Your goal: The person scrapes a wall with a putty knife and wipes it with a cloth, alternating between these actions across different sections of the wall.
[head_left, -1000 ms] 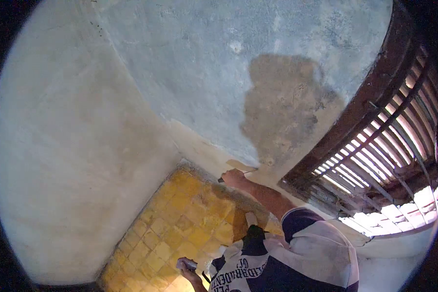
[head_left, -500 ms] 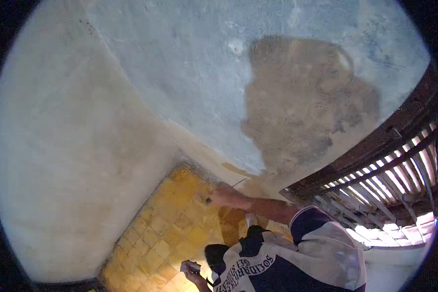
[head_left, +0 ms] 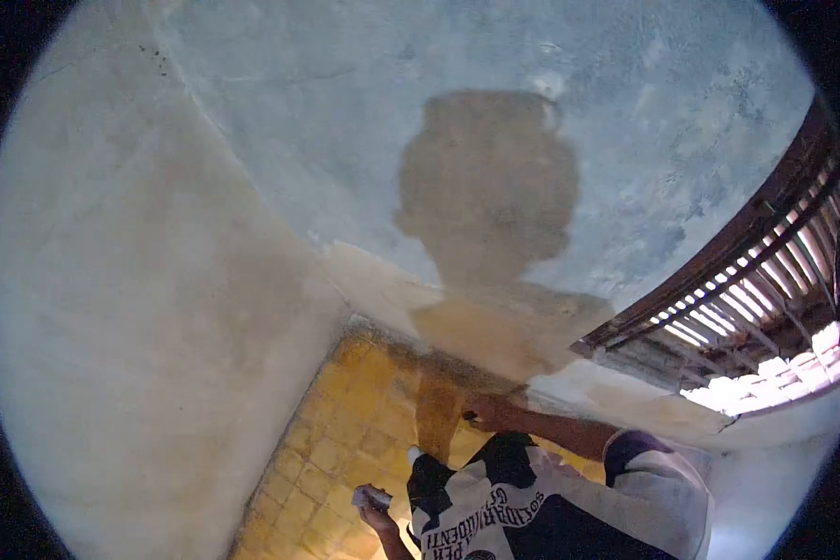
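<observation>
My left hand [head_left: 377, 515] is closed on a small pale grey piece [head_left: 371, 497], low over the yellow tiled floor [head_left: 301, 467]. My right arm reaches across in front of my black and white shirt [head_left: 523, 499]. Close to the foot of the wall, my right hand [head_left: 497, 413] is closed, and a small dark thing [head_left: 469, 416] shows at its fingers. I cannot tell what that dark thing is.
A blue-grey plastered wall [head_left: 345, 121] rises ahead, bearing the shadow of my head. A pale wall [head_left: 140, 327] meets it in a corner on the left. At the right, a dark-framed barred window [head_left: 737, 299] lets in bright light.
My right hand has moved right and slightly down, while my left hand has risen a little with the grey piece. The head shadow has shifted left, and the shoulder shadow now shows on the wall.
</observation>
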The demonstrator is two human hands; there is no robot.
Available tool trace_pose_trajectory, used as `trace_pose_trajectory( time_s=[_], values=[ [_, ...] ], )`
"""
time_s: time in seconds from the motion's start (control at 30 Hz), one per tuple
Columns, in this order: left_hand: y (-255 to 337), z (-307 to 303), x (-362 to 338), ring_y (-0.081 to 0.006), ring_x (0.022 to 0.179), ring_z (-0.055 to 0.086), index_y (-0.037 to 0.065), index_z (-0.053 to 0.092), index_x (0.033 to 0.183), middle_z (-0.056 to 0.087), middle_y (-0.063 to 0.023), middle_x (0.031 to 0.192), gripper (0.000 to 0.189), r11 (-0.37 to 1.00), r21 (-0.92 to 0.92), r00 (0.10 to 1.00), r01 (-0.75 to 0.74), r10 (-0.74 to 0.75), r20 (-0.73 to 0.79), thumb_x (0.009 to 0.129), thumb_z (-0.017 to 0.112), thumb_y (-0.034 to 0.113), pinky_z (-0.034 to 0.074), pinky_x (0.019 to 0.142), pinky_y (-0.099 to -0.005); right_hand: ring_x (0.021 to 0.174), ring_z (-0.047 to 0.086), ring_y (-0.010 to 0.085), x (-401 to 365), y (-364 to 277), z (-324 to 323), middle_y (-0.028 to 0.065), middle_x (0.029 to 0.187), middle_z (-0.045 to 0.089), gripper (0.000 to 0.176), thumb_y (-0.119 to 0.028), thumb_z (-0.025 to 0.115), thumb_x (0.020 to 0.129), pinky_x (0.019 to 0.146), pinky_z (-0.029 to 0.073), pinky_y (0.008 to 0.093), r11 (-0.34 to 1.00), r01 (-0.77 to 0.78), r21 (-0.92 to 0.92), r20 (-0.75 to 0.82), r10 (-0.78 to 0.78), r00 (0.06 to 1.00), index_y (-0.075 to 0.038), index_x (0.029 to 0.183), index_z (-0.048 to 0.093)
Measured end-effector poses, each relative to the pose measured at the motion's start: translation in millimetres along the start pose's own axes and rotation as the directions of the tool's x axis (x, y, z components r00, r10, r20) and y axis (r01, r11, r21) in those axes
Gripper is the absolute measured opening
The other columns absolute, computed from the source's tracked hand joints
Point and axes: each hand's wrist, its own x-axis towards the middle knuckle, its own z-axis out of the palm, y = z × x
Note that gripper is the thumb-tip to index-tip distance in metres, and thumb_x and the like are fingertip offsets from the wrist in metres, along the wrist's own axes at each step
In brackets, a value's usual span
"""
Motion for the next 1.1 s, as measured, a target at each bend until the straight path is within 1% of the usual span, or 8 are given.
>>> trace_pose_trajectory(
  time_s=[0.2, 0.37, 0.57, 0.67, 0.8, 0.87, 0.93, 1.1],
  values=[
    [67.1, -29.5, 86.3, -0.0205, 0.077, 0.061, 0.008, 0.058, 0.112, 0.062, -0.0052, 0.089, 0.031, 0.991, 0.130, 0.995, -0.010, -0.003, 0.098, 0.092, 0.057, 0.031, 0.052, 0.069, -0.0349, 0.095, 0.061, 0.0309, -22.5, -25.1, 30.6, 0.0221, 0.106, 0.059, 0.039, -0.032, 0.067, 0.084, 0.083, 0.049, 0.0438, 0.861, -0.419, 0.288, -0.043, 0.449, 0.892, -0.002, 0.107, 0.059],
    [128.3, -1.4, 132.6, -0.0206, 0.075, 0.064, 0.006, 0.058, 0.108, 0.064, -0.0070, 0.089, 0.029, 0.982, 0.182, 0.953, -0.056, -0.002, 0.304, 0.091, 0.061, 0.029, 0.053, 0.067, -0.0348, 0.071, 0.064, 0.0200, -28.7, -64.4, 37.1, 0.0161, 0.085, 0.062, 0.026, -0.021, 0.068, 0.085, 0.069, 0.052, 0.0356, 0.448, -0.142, 0.883, -0.323, 0.797, 0.510, 0.001, 0.095, 0.059],
    [130.4, 80.2, 209.6, -0.0216, 0.092, 0.061, 0.006, 0.053, 0.120, 0.061, -0.0087, 0.104, 0.038, 0.978, 0.204, 0.882, -0.040, -0.061, 0.467, 0.092, 0.059, 0.032, 0.051, 0.076, -0.0364, 0.055, 0.057, 0.0205, -58.7, -80.9, 72.6, 0.0092, 0.066, 0.058, 0.029, -0.033, 0.051, 0.090, 0.051, 0.046, 0.0332, -0.211, 0.118, 0.970, 0.081, 0.743, 0.664, -0.005, 0.080, 0.052],
    [142.8, 171.8, 195.7, -0.0214, 0.096, 0.060, 0.006, 0.052, 0.123, 0.059, -0.0088, 0.108, 0.040, 0.976, 0.211, 0.829, -0.056, -0.072, 0.555, 0.092, 0.060, 0.030, 0.050, 0.080, -0.0379, 0.049, 0.052, 0.0179, -38.3, -91.9, 75.8, 0.0056, 0.061, 0.054, 0.026, -0.032, 0.053, 0.089, 0.047, 0.044, 0.0320, -0.409, 0.023, 0.912, 0.364, 0.833, 0.416, -0.008, 0.079, 0.052],
    [148.8, 269.4, 155.7, -0.0200, 0.092, 0.060, 0.005, 0.054, 0.119, 0.059, -0.0084, 0.106, 0.035, 0.936, 0.338, 0.707, -0.094, -0.176, 0.685, 0.091, 0.062, 0.025, 0.051, 0.078, -0.0379, 0.045, 0.048, 0.0130, -0.1, -83.8, 86.7, 0.0020, 0.057, 0.050, 0.019, -0.029, 0.056, 0.091, 0.043, 0.040, 0.0292, -0.258, 0.054, 0.965, 0.196, 0.840, 0.507, -0.012, 0.082, 0.051],
    [155.6, 307.1, 136.4, -0.0192, 0.089, 0.060, 0.003, 0.057, 0.114, 0.060, -0.0084, 0.104, 0.030, 0.890, 0.392, 0.609, -0.234, -0.180, 0.773, 0.091, 0.062, 0.022, 0.051, 0.077, -0.0376, 0.047, 0.050, 0.0145, 16.0, -50.4, 135.8, 0.0032, 0.062, 0.052, 0.017, -0.025, 0.060, 0.089, 0.044, 0.041, 0.0317, 0.271, -0.062, 0.961, -0.210, 0.856, 0.473, -0.009, 0.087, 0.054],
    [169.1, 336.4, 120.6, -0.0185, 0.087, 0.061, 0.002, 0.061, 0.108, 0.062, -0.0084, 0.101, 0.024, 0.838, 0.386, 0.481, -0.386, -0.174, 0.859, 0.090, 0.063, 0.019, 0.051, 0.077, -0.0375, 0.049, 0.052, 0.0163, 44.6, -71.8, 94.8, 0.0047, 0.065, 0.054, 0.018, -0.023, 0.061, 0.089, 0.046, 0.043, 0.0329, 0.344, -0.039, 0.938, -0.309, 0.883, 0.353, -0.006, 0.091, 0.056],
    [163.9, 365.0, 149.8, -0.0156, 0.088, 0.059, 0.002, 0.060, 0.108, 0.063, -0.0055, 0.097, 0.027, 0.845, 0.434, 0.622, -0.312, -0.164, 0.766, 0.087, 0.067, 0.019, 0.049, 0.079, -0.0328, 0.065, 0.058, 0.0172, 81.9, -113.2, -22.0, 0.0102, 0.074, 0.058, 0.026, -0.022, 0.062, 0.088, 0.056, 0.047, 0.0319, 0.603, -0.343, 0.720, -0.531, 0.797, 0.287, 0.001, 0.098, 0.059]
  ],
)
